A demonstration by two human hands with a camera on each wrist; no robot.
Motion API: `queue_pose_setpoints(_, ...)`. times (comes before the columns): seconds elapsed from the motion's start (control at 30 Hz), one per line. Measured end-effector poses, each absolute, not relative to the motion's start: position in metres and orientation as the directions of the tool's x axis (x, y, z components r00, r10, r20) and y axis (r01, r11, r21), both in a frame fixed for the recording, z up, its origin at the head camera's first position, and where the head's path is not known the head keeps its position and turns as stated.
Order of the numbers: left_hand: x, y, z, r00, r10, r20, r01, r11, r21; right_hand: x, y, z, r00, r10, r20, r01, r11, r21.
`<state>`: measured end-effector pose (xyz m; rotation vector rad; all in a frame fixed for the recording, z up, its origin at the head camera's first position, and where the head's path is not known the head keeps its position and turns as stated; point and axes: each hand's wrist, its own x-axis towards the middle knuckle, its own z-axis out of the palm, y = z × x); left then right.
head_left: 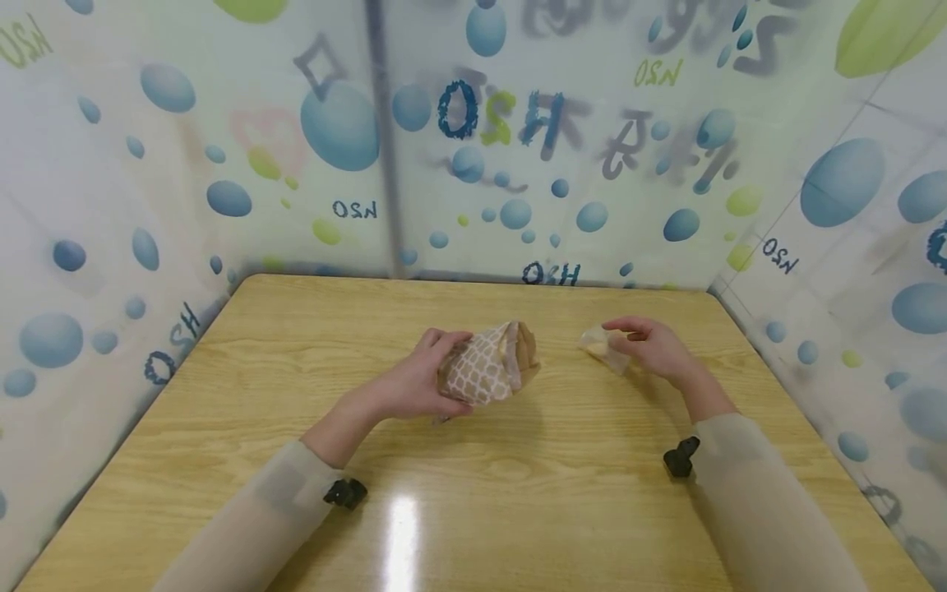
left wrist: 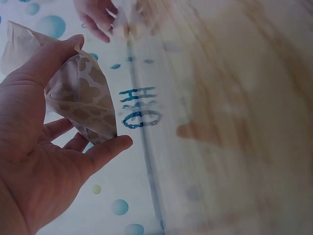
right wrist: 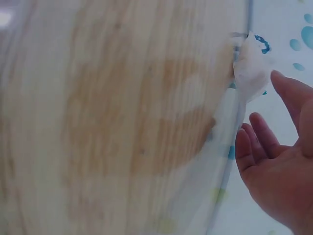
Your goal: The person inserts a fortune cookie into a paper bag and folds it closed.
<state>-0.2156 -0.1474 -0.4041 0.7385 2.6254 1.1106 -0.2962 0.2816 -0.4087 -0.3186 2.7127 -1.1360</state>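
My left hand (head_left: 418, 378) grips a tan paper pouch (head_left: 477, 366) with a white lattice pattern, held tilted with its gaping, plain brown end toward the right. In the left wrist view, the thumb and fingers curl round the pouch (left wrist: 88, 98). What is inside it cannot be seen. To the right, my right hand (head_left: 654, 349) has its fingertips at a small whitish, translucent packet (head_left: 596, 344) and appears to pinch its right side. The right wrist view shows the packet (right wrist: 252, 68) beside the thumb tip, with the other fingers bent below. The packet's contents are unclear.
Both hands are over a wooden table (head_left: 444, 493) with a glossy surface. Printed curtains (head_left: 444, 181) with blue and green spots stand along its back and sides. A small black device (head_left: 346, 493) is on the left cuff, another (head_left: 681, 457) on the right.
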Motion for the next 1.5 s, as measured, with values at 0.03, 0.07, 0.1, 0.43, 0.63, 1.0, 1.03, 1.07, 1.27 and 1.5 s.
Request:
queue_pose_setpoints(0.03, -0.215, -0.147, -0.404, -0.857, 0.516, 0.013, 0.368, 0.594, 0.715, -0.297, 0.282, -0.410, -0.957, -0.273, -0.097, -0.122, 0.684, -0.720)
queue_pose_setpoints(0.07, -0.215, -0.147, -0.404, -0.857, 0.515, 0.012, 0.368, 0.595, 0.715, -0.298, 0.283, -0.411, -0.954, -0.281, -0.106, -0.124, 0.690, -0.713)
queue_pose_setpoints(0.1, -0.215, -0.147, -0.405, -0.857, 0.514, 0.012, 0.367, 0.595, 0.715, -0.298, 0.283, -0.412, -0.951, -0.288, -0.114, -0.126, 0.696, -0.707)
queue_pose_setpoints(0.43, -0.216, -0.147, -0.403, -0.855, 0.518, 0.013, 0.372, 0.596, 0.712, -0.300, 0.284, -0.418, -0.921, -0.343, -0.187, -0.154, 0.759, -0.633)
queue_pose_setpoints(0.63, -0.215, -0.147, -0.403, -0.854, 0.520, 0.011, 0.373, 0.598, 0.710, -0.287, 0.280, -0.414, -0.919, -0.348, -0.184, -0.153, 0.748, -0.646)
queue_pose_setpoints(1.0, -0.215, -0.145, -0.402, -0.851, 0.524, 0.008, 0.375, 0.598, 0.708, -0.254, 0.262, -0.392, -0.942, -0.330, -0.058, -0.163, 0.601, -0.782)
queue_pose_setpoints(1.03, -0.215, -0.145, -0.403, -0.851, 0.524, 0.010, 0.377, 0.598, 0.707, -0.250, 0.260, -0.389, -0.942, -0.333, -0.035, -0.177, 0.585, -0.792)
queue_pose_setpoints(1.07, -0.215, -0.145, -0.404, -0.851, 0.524, 0.015, 0.381, 0.598, 0.705, -0.247, 0.256, -0.384, -0.941, -0.338, -0.012, -0.193, 0.565, -0.802)
queue_pose_setpoints(1.27, -0.216, -0.145, -0.405, -0.853, 0.522, 0.025, 0.385, 0.596, 0.705, -0.226, 0.231, -0.351, -0.906, -0.409, 0.106, -0.294, 0.430, -0.854)
queue_pose_setpoints(1.5, -0.214, -0.144, -0.402, -0.854, 0.520, 0.014, 0.372, 0.593, 0.714, -0.210, 0.201, -0.327, -0.886, -0.453, 0.102, -0.304, 0.400, -0.864)
